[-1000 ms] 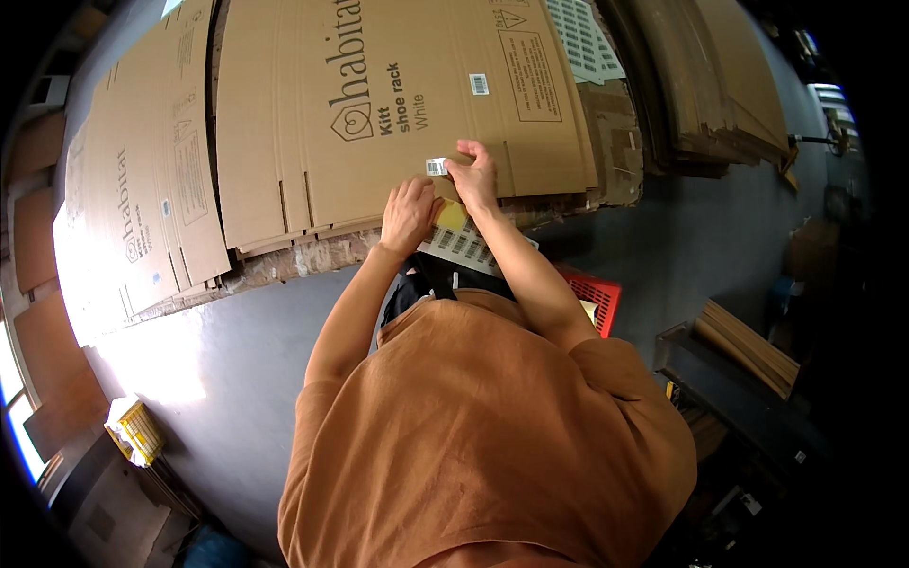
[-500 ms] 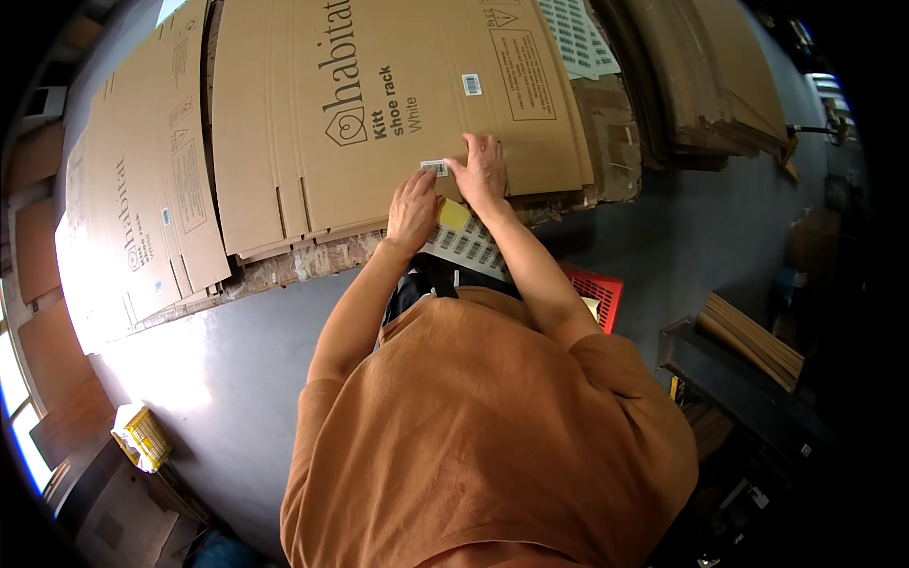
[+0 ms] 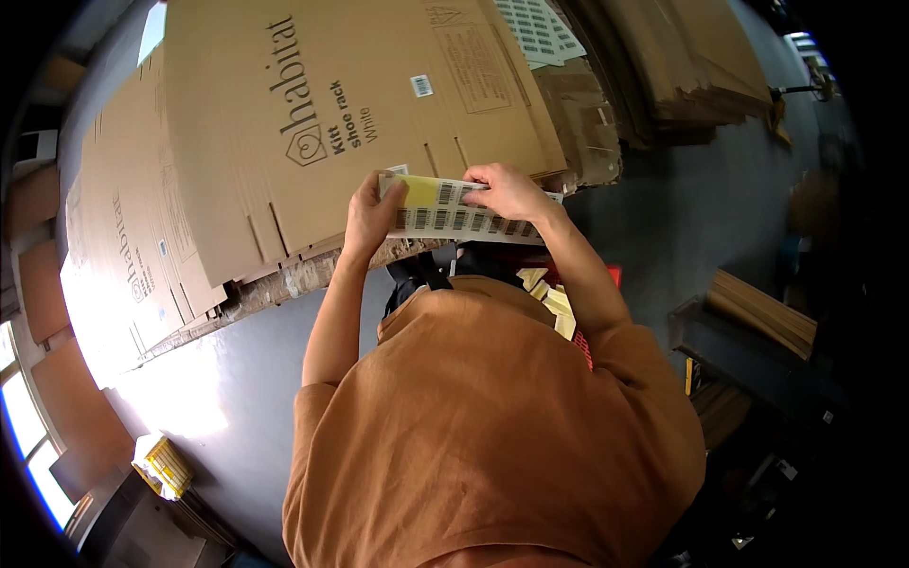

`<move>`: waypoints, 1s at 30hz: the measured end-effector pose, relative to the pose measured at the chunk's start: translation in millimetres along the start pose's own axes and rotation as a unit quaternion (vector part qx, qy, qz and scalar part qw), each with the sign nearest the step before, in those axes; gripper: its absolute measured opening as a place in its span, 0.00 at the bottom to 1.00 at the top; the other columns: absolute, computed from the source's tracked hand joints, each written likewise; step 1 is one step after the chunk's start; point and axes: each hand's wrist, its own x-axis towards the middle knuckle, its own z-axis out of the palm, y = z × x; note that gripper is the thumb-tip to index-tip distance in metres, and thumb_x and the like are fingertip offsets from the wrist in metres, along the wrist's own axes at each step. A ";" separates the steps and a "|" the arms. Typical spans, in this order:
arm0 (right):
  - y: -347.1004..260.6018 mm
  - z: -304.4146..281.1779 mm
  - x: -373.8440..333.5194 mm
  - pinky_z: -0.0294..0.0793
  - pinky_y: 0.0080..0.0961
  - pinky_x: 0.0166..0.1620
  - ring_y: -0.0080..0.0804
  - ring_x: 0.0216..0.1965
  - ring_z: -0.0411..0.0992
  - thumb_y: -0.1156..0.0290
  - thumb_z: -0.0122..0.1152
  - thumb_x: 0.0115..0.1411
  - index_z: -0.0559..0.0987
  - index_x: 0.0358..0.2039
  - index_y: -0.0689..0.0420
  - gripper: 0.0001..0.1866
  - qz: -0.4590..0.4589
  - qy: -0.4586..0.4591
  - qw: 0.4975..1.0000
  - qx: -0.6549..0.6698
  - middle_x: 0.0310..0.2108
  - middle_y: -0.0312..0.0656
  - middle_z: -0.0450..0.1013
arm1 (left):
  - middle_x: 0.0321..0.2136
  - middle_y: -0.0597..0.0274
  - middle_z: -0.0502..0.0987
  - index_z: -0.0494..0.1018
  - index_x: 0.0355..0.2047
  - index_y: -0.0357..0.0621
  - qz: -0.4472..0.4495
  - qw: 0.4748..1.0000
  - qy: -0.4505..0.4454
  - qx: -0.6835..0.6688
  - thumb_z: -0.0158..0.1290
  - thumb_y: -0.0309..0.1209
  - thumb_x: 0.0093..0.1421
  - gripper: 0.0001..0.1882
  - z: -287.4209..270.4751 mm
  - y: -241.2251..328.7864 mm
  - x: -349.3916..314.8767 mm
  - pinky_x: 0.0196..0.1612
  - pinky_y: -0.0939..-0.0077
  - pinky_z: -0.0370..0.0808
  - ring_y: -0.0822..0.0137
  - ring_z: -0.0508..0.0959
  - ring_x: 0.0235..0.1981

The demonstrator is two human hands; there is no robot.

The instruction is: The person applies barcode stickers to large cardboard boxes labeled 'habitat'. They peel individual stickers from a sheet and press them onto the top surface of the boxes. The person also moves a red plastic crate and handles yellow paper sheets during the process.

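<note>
A white sheet of barcode labels point(image 3: 454, 221) is held across the near edge of a flat brown carton point(image 3: 222, 133). Its upper left part is bare yellow backing point(image 3: 422, 192). My left hand point(image 3: 367, 213) grips the sheet's left end, thumb on top. At the upper edge, my right hand point(image 3: 514, 196) has its fingers closed on the sheet; whether a single label is between them is hidden. One small barcode label point(image 3: 420, 86) sits on the carton's face, and part of another point(image 3: 399, 169) shows just beyond my left fingers.
More flat cartons point(image 3: 123, 227) lie to the left, and a tall stack point(image 3: 682, 76) stands at the far right. Further label sheets point(image 3: 540, 33) lie beyond the carton. A red basket point(image 3: 614, 276) with yellow strips is by my right arm. Cardboard pieces point(image 3: 763, 312) rest at the right.
Both hands have come off the carton's face and drawn apart. The label sheet, earlier hanging below them, is now raised and stretched between them. The view has shifted slightly.
</note>
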 end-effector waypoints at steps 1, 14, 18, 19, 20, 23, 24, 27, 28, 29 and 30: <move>-3.8 -1.3 -1.5 0.72 0.33 0.38 0.43 0.32 0.76 0.68 0.64 0.53 0.80 0.38 0.60 0.13 -0.016 0.001 1.000 -0.004 0.30 0.50 0.77 | 0.32 0.56 0.79 0.73 0.42 0.37 0.104 0.986 0.042 0.120 0.55 0.36 0.59 0.16 0.6 8.3 0.5 0.43 0.68 0.72 0.60 0.77 0.34; 18.0 9.7 15.9 0.72 0.32 0.40 0.39 0.35 0.75 0.72 0.62 0.55 0.82 0.37 0.57 0.09 -0.206 0.155 0.963 -0.081 0.32 0.42 0.76 | 0.28 0.47 0.80 0.62 0.54 0.44 0.168 0.909 -0.002 0.382 0.46 0.29 0.63 0.19 57.4 28.9 23.2 0.31 0.50 0.75 0.45 0.79 0.28; 16.5 14.7 21.6 0.70 0.28 0.40 0.33 0.35 0.74 0.76 0.64 0.50 0.82 0.34 0.55 0.09 -0.281 0.274 0.897 -0.205 0.31 0.34 0.75 | 0.25 0.40 0.78 0.57 0.59 0.45 0.068 0.934 -0.004 0.352 0.44 0.31 0.65 0.22 62.5 28.3 34.7 0.31 0.47 0.75 0.40 0.78 0.27; 18.9 14.8 22.3 0.70 0.29 0.40 0.32 0.35 0.74 0.76 0.64 0.49 0.82 0.34 0.55 0.09 -0.290 0.283 0.889 -0.214 0.31 0.34 0.75 | 0.24 0.38 0.77 0.56 0.60 0.44 0.063 0.938 0.004 0.340 0.43 0.31 0.65 0.23 63.9 28.1 36.4 0.31 0.46 0.74 0.39 0.78 0.27; 20.9 14.8 22.2 0.70 0.29 0.40 0.32 0.35 0.74 0.76 0.64 0.49 0.82 0.34 0.55 0.10 -0.298 0.291 0.881 -0.224 0.31 0.34 0.75 | 0.23 0.37 0.77 0.55 0.60 0.44 0.058 0.943 0.012 0.328 0.42 0.31 0.66 0.23 65.1 27.8 38.1 0.31 0.46 0.74 0.38 0.78 0.27; 22.4 14.3 23.3 0.70 0.30 0.43 0.33 0.36 0.74 0.76 0.61 0.49 0.82 0.34 0.55 0.09 -0.309 0.300 0.877 -0.213 0.31 0.35 0.76 | 0.22 0.37 0.77 0.54 0.61 0.45 0.053 0.945 0.025 0.323 0.42 0.32 0.66 0.24 67.8 25.3 42.4 0.30 0.46 0.74 0.38 0.78 0.26; 22.1 14.0 24.0 0.70 0.30 0.44 0.33 0.36 0.74 0.76 0.60 0.50 0.82 0.34 0.56 0.09 -0.309 0.301 0.879 -0.204 0.31 0.35 0.76 | 0.21 0.37 0.76 0.54 0.61 0.45 0.056 0.943 0.027 0.326 0.42 0.32 0.66 0.24 69.0 25.3 43.5 0.29 0.47 0.74 0.38 0.78 0.25; 16.9 15.7 26.6 0.69 0.31 0.46 0.35 0.37 0.74 0.76 0.61 0.49 0.82 0.33 0.55 0.10 -0.238 0.334 0.902 -0.135 0.33 0.35 0.76 | 0.20 0.39 0.76 0.55 0.62 0.46 0.060 0.940 0.036 0.333 0.43 0.30 0.66 0.24 72.4 27.6 46.2 0.27 0.48 0.74 0.38 0.77 0.23; 19.6 14.8 28.4 0.69 0.31 0.46 0.35 0.37 0.74 0.75 0.61 0.49 0.82 0.33 0.55 0.09 -0.240 0.330 0.902 -0.142 0.33 0.35 0.76 | 0.19 0.39 0.75 0.55 0.62 0.46 0.056 0.941 0.042 0.331 0.43 0.29 0.66 0.24 73.6 29.0 47.3 0.26 0.49 0.74 0.39 0.77 0.22; 23.9 13.9 31.0 0.69 0.31 0.46 0.35 0.38 0.74 0.75 0.62 0.49 0.82 0.33 0.56 0.09 -0.241 0.326 0.902 -0.148 0.34 0.36 0.76 | 0.19 0.40 0.75 0.56 0.62 0.47 0.053 0.942 0.047 0.329 0.44 0.28 0.65 0.25 74.6 29.6 48.5 0.25 0.49 0.73 0.40 0.76 0.22; 27.1 12.6 32.5 0.69 0.32 0.46 0.36 0.38 0.74 0.75 0.63 0.50 0.81 0.33 0.56 0.08 -0.243 0.322 0.902 -0.155 0.34 0.36 0.76 | 0.19 0.40 0.75 0.56 0.62 0.47 0.057 0.942 0.056 0.327 0.44 0.28 0.65 0.24 75.5 28.3 49.6 0.25 0.50 0.73 0.40 0.76 0.21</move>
